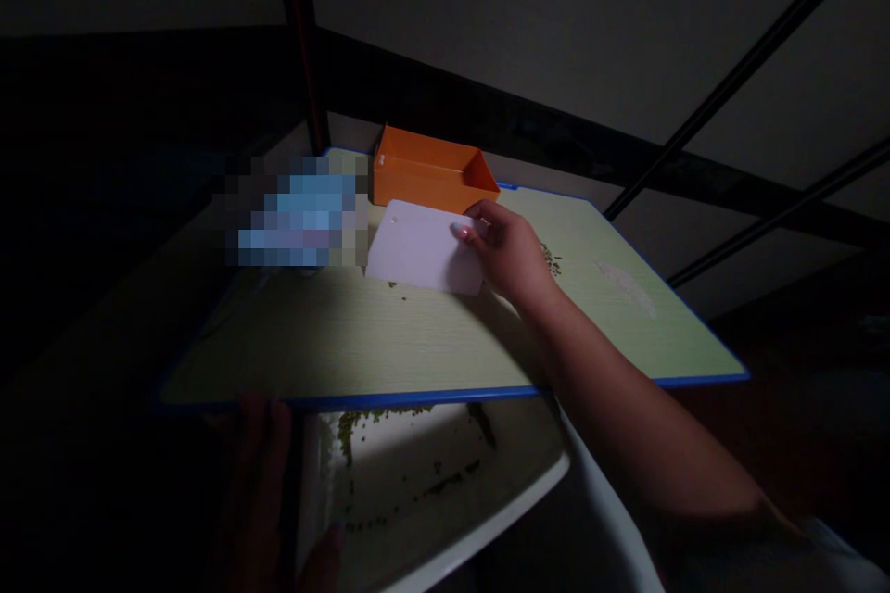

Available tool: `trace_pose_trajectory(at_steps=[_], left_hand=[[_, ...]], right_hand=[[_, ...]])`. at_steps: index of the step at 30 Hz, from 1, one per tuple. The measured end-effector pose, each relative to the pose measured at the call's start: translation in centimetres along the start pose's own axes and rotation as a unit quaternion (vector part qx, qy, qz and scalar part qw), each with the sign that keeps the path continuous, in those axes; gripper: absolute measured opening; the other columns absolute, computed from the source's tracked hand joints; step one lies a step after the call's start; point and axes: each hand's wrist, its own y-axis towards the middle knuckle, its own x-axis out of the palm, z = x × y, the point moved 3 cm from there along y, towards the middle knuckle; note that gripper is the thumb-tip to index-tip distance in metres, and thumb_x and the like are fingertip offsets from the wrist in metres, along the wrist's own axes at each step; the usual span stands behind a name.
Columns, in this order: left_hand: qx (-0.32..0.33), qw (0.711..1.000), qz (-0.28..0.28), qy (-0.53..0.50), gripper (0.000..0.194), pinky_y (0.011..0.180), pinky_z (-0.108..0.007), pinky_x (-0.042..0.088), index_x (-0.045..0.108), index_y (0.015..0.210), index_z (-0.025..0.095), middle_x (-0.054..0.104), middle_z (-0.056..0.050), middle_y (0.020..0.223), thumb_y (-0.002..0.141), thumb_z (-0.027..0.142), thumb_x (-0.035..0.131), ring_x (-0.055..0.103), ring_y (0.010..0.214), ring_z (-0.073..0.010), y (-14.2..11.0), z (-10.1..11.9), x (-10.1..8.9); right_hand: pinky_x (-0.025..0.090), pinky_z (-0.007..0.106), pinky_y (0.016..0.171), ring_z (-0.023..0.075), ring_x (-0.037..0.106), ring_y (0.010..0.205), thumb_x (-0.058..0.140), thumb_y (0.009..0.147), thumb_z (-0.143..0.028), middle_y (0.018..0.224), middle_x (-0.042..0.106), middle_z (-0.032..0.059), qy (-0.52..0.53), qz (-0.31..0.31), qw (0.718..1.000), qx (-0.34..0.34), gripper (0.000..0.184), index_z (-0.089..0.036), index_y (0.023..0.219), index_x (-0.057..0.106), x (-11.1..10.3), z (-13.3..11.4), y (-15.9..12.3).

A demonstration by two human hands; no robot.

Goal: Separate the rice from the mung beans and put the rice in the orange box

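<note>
At the lower left of the frame, in deep shadow, left hand (260, 454) beside the left side of a white tray (487, 523), thumb low over it; too dark to tell whether fingers and thumb are pressed together on the rim. Best to bear up the tray evenly there, without tipping loose green and dark grains (348, 431) off its smooth, round-cornered floor. At the left, above, a blue patch (306, 213), pixelated past reading. Across the middle, a pale green board (348, 343), finely streaked, with a thin blue edge (417, 397).

At upper centre, an open orange box (417, 185), straight-walled and sharp-cornered, just behind a white card (417, 246): thin, flat, round-cornered, with a small mark near its upper left corner. On the card's right end, right hand (511, 255), clamped, thumb on top and fingers behind. Better to pinch firmly but lightly, to avoid bowing the thin sheet, and to guide the long lower edge level, low and slow, to avoid flicking stray grains. Right of the hand, a scatter of small dark grains (553, 259); farther right, a pale, grainy streak (626, 289), best left unbrushed by wrist or forearm.
</note>
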Motion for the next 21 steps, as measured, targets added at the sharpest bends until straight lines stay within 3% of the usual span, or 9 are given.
trace_pose_trajectory(at_steps=[4, 9, 21], left_hand=[[0.065, 0.998, 0.001, 0.025, 0.076, 0.122, -0.044, 0.012, 0.020, 0.150, 0.031, 0.015, 0.002, 0.162, 0.082, 0.038, 0.052, 0.013, 0.149, -0.0244, -0.1, -1.6, 0.0], [0.027, 0.999, -0.002, 0.023, 0.074, 0.122, -0.050, 0.015, 0.020, 0.149, 0.036, 0.017, 0.003, 0.161, 0.082, 0.040, 0.051, 0.016, 0.149, -0.0268, -0.1, -1.9, 0.1], [0.021, 1.000, -0.007, 0.004, 0.074, 0.122, -0.054, 0.013, 0.021, 0.149, 0.037, 0.018, 0.002, 0.161, 0.082, 0.041, 0.052, 0.016, 0.149, -0.0293, -0.2, -1.4, -0.1]], right_hand=[[0.030, 0.026, 0.057, 0.0112, 0.040, 0.060, 0.064, 0.081, -0.024, 0.063, 0.049, -0.0032, 0.037, -0.040, 0.999, 0.001, 0.011, -0.020, 0.076, 0.054, 0.3, 0.6, 0.1], [0.028, 0.026, 0.056, 0.0105, 0.038, 0.059, 0.063, 0.082, -0.022, 0.063, 0.047, -0.0044, 0.043, -0.078, 0.996, 0.005, 0.006, -0.019, 0.080, 0.059, 0.2, 0.9, -0.1], [0.031, 0.026, 0.059, 0.0108, 0.042, 0.062, 0.061, 0.085, -0.028, 0.068, 0.051, -0.0031, 0.061, -0.169, 0.983, -0.024, 0.012, -0.019, 0.079, 0.058, 0.0, 0.1, -1.3]])
